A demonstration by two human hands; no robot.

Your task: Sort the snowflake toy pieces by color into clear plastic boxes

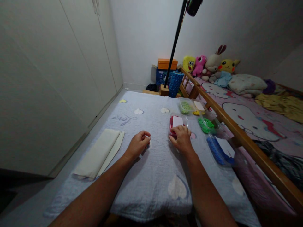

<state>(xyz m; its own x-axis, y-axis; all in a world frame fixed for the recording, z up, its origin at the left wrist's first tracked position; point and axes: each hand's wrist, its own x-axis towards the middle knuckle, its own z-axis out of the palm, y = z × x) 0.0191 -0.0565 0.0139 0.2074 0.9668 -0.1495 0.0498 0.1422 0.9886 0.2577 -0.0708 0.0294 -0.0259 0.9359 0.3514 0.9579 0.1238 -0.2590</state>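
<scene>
My right hand (182,138) is at the near side of a clear plastic container (186,119), its fingers bent over the rim and the thumb low at the left. Inside the container lie small red pieces (172,121), partly covered by a white card (177,121). The near part of the container is hidden behind my fingers. Over the grey cloth (151,170) my left hand (139,143) is loosely closed, thumb against the curled fingers, and nothing shows in it. Left of that hand lies a folded cream cloth or sheet (99,153).
Along the right edge stand clear containers of light green pieces (185,107), yellow pieces (198,112), green pieces (206,125) and blue pieces (216,151). A wooden bed rail (220,113) runs beyond them. A black pole (175,44) rises at the far end; a white cabinet (59,78) stands left.
</scene>
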